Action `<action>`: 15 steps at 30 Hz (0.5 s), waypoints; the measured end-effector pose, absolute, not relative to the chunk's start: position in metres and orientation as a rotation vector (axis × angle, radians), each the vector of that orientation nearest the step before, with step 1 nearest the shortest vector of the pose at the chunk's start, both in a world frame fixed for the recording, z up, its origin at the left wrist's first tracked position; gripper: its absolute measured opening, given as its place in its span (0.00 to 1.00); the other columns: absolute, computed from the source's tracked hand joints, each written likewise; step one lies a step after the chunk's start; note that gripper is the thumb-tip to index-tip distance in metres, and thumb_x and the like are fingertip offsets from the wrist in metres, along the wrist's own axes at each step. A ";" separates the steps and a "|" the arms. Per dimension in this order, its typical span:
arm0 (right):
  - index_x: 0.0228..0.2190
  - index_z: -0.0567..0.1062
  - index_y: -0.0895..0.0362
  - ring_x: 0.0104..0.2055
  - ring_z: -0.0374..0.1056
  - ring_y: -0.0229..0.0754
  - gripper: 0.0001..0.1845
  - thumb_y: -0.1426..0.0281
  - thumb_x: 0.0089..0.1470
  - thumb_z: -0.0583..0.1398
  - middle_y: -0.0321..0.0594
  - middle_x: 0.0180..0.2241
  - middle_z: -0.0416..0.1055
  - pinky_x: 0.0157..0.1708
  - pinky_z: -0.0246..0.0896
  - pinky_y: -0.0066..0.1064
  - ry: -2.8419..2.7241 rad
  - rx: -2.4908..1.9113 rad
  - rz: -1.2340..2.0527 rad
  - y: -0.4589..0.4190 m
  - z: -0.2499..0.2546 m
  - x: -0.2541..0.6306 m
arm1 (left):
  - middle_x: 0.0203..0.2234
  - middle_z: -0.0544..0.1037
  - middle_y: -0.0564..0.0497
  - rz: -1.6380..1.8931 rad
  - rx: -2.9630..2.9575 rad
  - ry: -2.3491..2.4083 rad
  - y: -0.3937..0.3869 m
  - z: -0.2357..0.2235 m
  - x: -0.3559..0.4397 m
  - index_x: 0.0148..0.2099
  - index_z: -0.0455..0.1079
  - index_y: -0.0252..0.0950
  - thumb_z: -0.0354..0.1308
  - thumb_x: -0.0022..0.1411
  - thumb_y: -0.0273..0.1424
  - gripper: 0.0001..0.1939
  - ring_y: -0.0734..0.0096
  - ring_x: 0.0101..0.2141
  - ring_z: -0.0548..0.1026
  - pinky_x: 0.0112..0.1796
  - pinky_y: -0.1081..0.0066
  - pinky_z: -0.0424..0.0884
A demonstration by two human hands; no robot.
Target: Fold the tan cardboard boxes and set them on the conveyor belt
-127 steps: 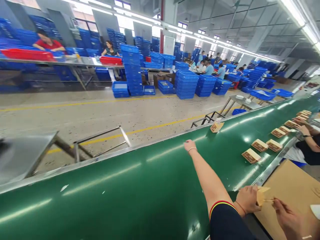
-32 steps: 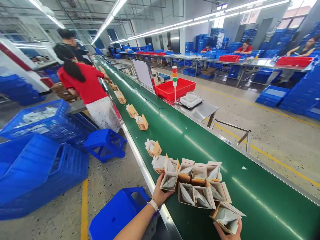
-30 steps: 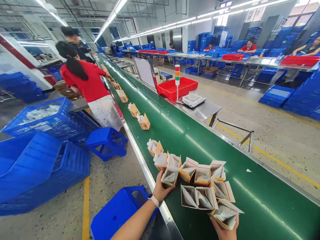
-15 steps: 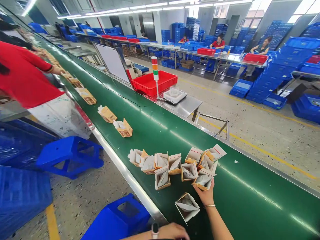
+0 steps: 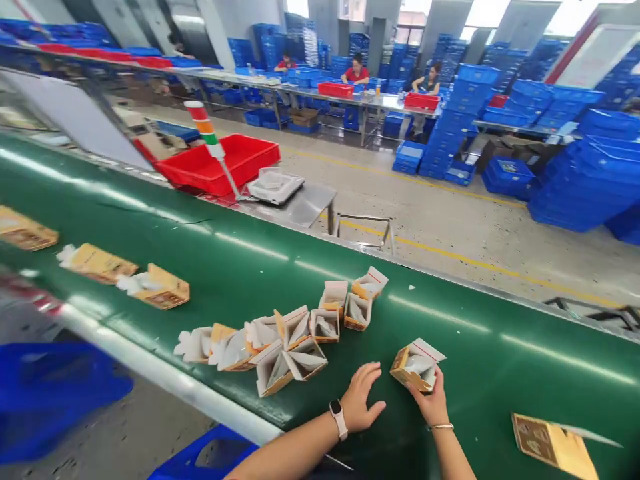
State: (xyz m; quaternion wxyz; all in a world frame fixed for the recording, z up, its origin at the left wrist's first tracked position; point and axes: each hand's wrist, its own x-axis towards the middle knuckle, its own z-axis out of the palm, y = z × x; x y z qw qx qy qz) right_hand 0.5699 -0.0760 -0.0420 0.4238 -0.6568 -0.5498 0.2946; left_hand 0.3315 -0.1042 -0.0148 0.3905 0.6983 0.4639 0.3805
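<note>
Open paper carton: it sits between the right thumb and fingertips, flap up, with a pale pouch inside; I cannot tell if it touches the belt or is just above it.
Right hand: its thumb and fingers are clamped on that carton (a thin bracelet is on the wrist).
Left hand: its fingers are spread apart, the thumb pointing toward the carton but not touching it; a watch is on the wrist.
Bunch of cartons: left of the left fingers and a little past them, tops open, many touching, with pale pouches inside.
Lone carton: to the right of the right fingers and closer to the body, lying down, with dark brown print.
Three lying cartons: far left of the left fingers, white stuff poking out of two.
Green conveyor belt: under both hands.
Red bin, white scale and striped signal light: across the belt, past the left fingers and to their left.
</note>
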 end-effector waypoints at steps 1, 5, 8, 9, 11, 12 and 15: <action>0.49 0.63 0.57 0.50 0.67 0.58 0.38 0.54 0.39 0.65 0.52 0.47 0.68 0.49 0.62 0.53 -1.427 -1.605 0.719 -0.085 -0.040 0.571 | 0.57 0.67 0.38 0.990 1.816 1.087 -0.098 -0.010 0.340 0.59 0.63 0.37 0.57 0.54 0.36 0.29 0.50 0.59 0.61 0.55 0.47 0.58; 0.48 0.70 0.56 0.59 0.59 0.55 0.26 0.56 0.50 0.58 0.52 0.54 0.64 0.55 0.56 0.52 -1.528 -1.486 0.563 -0.107 -0.031 0.553 | 0.50 0.75 0.43 0.936 1.845 0.869 -0.069 0.006 0.363 0.52 0.71 0.44 0.56 0.56 0.37 0.20 0.50 0.57 0.63 0.53 0.51 0.59; 0.37 0.76 0.54 0.58 0.61 0.54 0.19 0.54 0.50 0.58 0.49 0.53 0.65 0.54 0.57 0.50 -1.503 -1.508 0.518 -0.105 -0.021 0.539 | 0.40 0.80 0.44 0.967 1.867 0.918 -0.054 0.011 0.371 0.43 0.76 0.47 0.58 0.55 0.37 0.12 0.50 0.54 0.67 0.51 0.51 0.59; 0.32 0.77 0.54 0.56 0.62 0.53 0.18 0.54 0.50 0.58 0.49 0.51 0.66 0.54 0.58 0.49 -1.474 -1.521 0.524 -0.103 -0.017 0.535 | 0.38 0.80 0.45 0.978 1.876 0.925 -0.051 0.012 0.374 0.40 0.77 0.46 0.58 0.55 0.37 0.10 0.51 0.52 0.68 0.51 0.52 0.60; 0.25 0.76 0.55 0.50 0.66 0.51 0.19 0.54 0.52 0.56 0.49 0.45 0.69 0.51 0.61 0.46 -1.359 -1.545 0.554 -0.098 -0.010 0.527 | 0.35 0.79 0.46 1.001 1.832 0.930 -0.050 0.013 0.380 0.37 0.75 0.44 0.58 0.55 0.36 0.07 0.54 0.49 0.71 0.50 0.53 0.61; 0.23 0.75 0.56 0.47 0.67 0.49 0.19 0.54 0.52 0.56 0.48 0.42 0.70 0.48 0.63 0.44 -1.271 -1.566 0.570 -0.097 -0.008 0.523 | 0.35 0.78 0.46 1.030 1.760 0.963 -0.051 0.013 0.385 0.36 0.74 0.42 0.58 0.55 0.35 0.07 0.56 0.46 0.72 0.49 0.55 0.63; 0.24 0.71 0.56 0.37 0.68 0.45 0.18 0.53 0.48 0.59 0.43 0.34 0.68 0.38 0.67 0.38 -0.929 -1.661 0.599 -0.095 -0.004 0.512 | 0.34 0.73 0.48 1.181 1.430 1.162 -0.057 0.009 0.400 0.35 0.65 0.38 0.60 0.53 0.35 0.09 0.62 0.38 0.73 0.44 0.60 0.68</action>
